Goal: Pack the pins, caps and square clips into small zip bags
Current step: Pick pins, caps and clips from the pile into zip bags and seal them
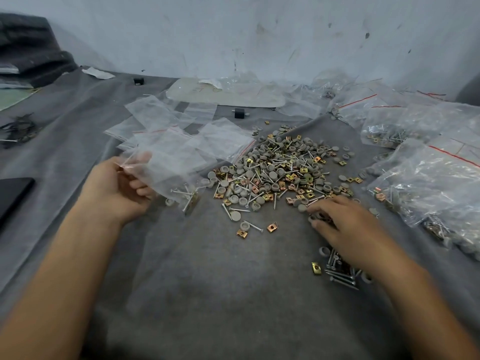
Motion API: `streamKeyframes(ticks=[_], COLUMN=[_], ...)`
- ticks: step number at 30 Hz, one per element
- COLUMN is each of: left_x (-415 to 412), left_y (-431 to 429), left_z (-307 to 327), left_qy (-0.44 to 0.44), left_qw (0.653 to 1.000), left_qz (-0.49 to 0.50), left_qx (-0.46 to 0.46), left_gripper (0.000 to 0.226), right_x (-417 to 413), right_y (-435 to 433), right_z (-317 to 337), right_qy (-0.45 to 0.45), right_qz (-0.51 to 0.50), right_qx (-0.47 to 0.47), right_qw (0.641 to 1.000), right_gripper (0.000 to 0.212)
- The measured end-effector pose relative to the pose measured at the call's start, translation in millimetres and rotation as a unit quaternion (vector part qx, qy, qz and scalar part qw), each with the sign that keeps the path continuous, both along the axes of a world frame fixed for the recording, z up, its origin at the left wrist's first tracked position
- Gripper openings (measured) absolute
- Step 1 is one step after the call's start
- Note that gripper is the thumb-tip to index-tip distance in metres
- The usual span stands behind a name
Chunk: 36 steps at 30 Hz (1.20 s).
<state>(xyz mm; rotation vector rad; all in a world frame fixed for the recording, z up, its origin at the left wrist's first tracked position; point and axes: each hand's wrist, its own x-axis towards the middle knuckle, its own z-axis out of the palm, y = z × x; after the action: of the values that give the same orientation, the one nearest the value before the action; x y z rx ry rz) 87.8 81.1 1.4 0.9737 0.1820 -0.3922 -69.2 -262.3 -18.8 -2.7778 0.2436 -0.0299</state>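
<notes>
L hand (pixel 118 187) pinches the mouth of a small zip bag (pixel 166 168), thumb + fingers on the top edge, bag hanging toward the right w/ a few pins and a square clip (pixel 192 201) already in its bottom corner, which rests on the grey cloth (pixel 207 294). R hand (pixel 342 224) is palm-down at the near-right edge of the loose pile (pixel 280 172), fingertips (pixel 315 207) curled onto caps/pins there; can't tell if it has actually gripped anything, parts under the fingers are hidden. Pile = grey caps, silver pins, gold/copper square clips mixed, center of cloth, just right of the held bag. Few strays near side of pile: 2 clips (pixel 271 227), a cap w/ pin (pixel 245 226). Small separate bunch of pins + one clip (pixel 340 272) near the R wrist. Empty zip bags w/ red strip (pixel 181 133) stacked far-left of the pile, behind the held one. Filled bags (pixel 428 183) heaped along the right side. Black block (pixel 239 113) far center, dark flat item (pixel 13 196) at left edge.
</notes>
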Motion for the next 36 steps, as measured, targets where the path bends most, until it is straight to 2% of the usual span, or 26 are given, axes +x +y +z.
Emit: streamKeyframes(ticks=[5,10,13,16,18,20,23,26,29,32,36], left_x=[5,-3,-14,-27,-37,-48,-65,-74,-77,-79,-76], left_y=[2,-7,-17,-31,-46,-63,-84,-95,-100,-102,-102], left_z=[-2,3,9,11,8,2,-9,-20,-26,-27,-26], left_qy=[0.005,-0.040,-0.066,-0.107,-0.131,-0.164,-0.259,-0.314,-0.342,-0.354,-0.350], left_qw=[0.999,0.999,0.997,0.991,0.984,0.965,0.898,0.849,0.803,0.796,0.811], left_qz=[0.011,-0.011,-0.001,-0.013,-0.048,-0.103,-0.198,-0.248,-0.293,-0.303,-0.290], left_qx=[-0.034,-0.021,0.026,0.077,0.110,0.175,0.295,0.346,0.390,0.387,0.367], left_gripper=[0.012,0.018,0.032,0.027,0.031,0.037,0.039,0.037,0.043,0.041,0.042], right_x=[3,5,4,2,1,1,2,1,0,0,1], right_y=[-1,-1,0,-1,0,3,8,13,28,45,54], right_z=[-4,-6,-6,-6,-6,-5,-5,-3,1,2,-4], right_qy=[-0.038,-0.056,-0.060,-0.055,-0.051,-0.051,-0.070,-0.115,-0.173,-0.196,-0.199], right_qz=[-0.001,0.004,0.016,0.019,0.028,0.039,0.050,0.047,0.063,0.095,0.120], right_qx=[-0.001,0.021,0.042,0.047,0.039,0.042,0.066,0.124,0.212,0.226,0.159], right_qw=[0.999,0.998,0.997,0.997,0.998,0.997,0.994,0.984,0.960,0.950,0.960], right_gripper=[0.020,0.017,0.013,0.008,0.008,0.008,0.008,0.008,0.011,0.013,0.011])
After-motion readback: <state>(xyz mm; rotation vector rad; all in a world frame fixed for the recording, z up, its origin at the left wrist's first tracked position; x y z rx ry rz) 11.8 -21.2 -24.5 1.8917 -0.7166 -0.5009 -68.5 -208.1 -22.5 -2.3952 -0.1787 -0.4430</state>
